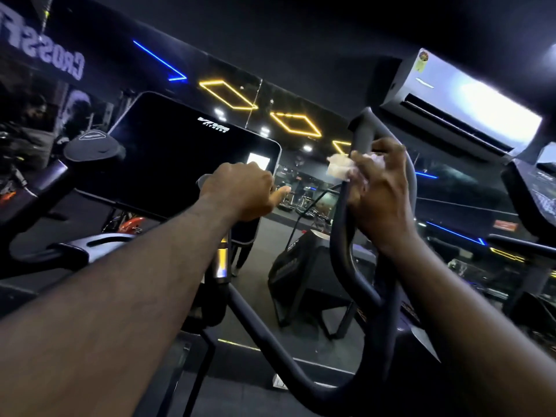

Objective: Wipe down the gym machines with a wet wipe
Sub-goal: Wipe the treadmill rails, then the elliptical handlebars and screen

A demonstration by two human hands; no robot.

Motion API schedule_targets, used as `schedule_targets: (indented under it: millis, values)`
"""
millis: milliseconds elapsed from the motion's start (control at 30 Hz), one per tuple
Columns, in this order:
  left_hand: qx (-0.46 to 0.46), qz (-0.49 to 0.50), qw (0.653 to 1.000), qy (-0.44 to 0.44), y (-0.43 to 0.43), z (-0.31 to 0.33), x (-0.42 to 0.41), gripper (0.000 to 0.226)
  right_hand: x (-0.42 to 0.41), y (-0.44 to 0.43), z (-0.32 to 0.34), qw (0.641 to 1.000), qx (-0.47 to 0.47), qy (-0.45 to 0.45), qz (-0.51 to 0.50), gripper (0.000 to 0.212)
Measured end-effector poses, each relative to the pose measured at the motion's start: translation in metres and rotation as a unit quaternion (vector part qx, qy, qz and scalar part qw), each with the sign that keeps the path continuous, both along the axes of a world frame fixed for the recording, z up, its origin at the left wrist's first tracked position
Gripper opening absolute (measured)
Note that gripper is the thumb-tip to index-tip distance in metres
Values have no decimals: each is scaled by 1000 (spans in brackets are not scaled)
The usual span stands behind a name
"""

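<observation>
A dark cardio machine fills the view, with a black console screen (180, 155) at upper left and a curved black handlebar (346, 260) rising at right. My right hand (382, 188) wraps around the upper part of that handlebar and holds a crumpled white wet wipe (338, 167) against it. My left hand (240, 192) grips the shorter inner handle just below the console's right edge, thumb pointing right. The handle inside the left fist is mostly hidden.
A wall mirror ahead reflects the gym floor and yellow and blue light strips. A white air conditioner (457, 112) hangs at upper right. Another machine's console (532, 188) stands at far right, and a round black handle cap (90, 145) sits at left.
</observation>
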State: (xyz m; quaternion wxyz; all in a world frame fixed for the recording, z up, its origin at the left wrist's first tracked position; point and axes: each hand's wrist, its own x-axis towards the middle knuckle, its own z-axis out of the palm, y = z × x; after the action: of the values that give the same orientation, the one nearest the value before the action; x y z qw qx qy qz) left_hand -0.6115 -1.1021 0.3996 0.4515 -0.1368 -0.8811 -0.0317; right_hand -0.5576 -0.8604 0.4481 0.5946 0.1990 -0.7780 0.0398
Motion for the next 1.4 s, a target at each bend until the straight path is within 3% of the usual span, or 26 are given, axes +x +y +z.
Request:
schedule_targets:
  millis: [200, 300, 367, 567, 767, 900, 1033, 1167, 1400]
  values:
    - [-2, 29, 999, -17, 6, 2, 3, 69, -4, 3, 7, 996, -53, 69, 33, 43]
    - [-8, 58, 998, -31, 8, 3, 4, 71, -9, 5, 7, 991, -64, 90, 78, 21]
    - [-13, 68, 997, -46, 8, 3, 4, 71, -12, 6, 10, 992, -57, 92, 59, 15]
    - [-2, 84, 995, -61, 10, 4, 9, 65, -15, 13, 18, 996, -44, 65, 34, 27]
    - [-10, 71, 997, -39, 10, 4, 12, 69, -10, 9, 23, 994, -45, 96, 19, 25]
    - [-4, 61, 998, -33, 9, 2, 14, 69, -10, 4, 27, 997, -25, 67, -12, 23]
    - [-9, 63, 997, -44, 8, 2, 17, 73, -2, 1, 24, 993, -109, 29, 36, 18]
    - [-12, 60, 998, -35, 6, 2, 14, 78, -4, -5, 18, 986, -149, 14, 73, 31]
    - [-13, 40, 999, -19, 6, -1, 7, 75, -4, -12, 31, 988, -152, -6, -3, 35]
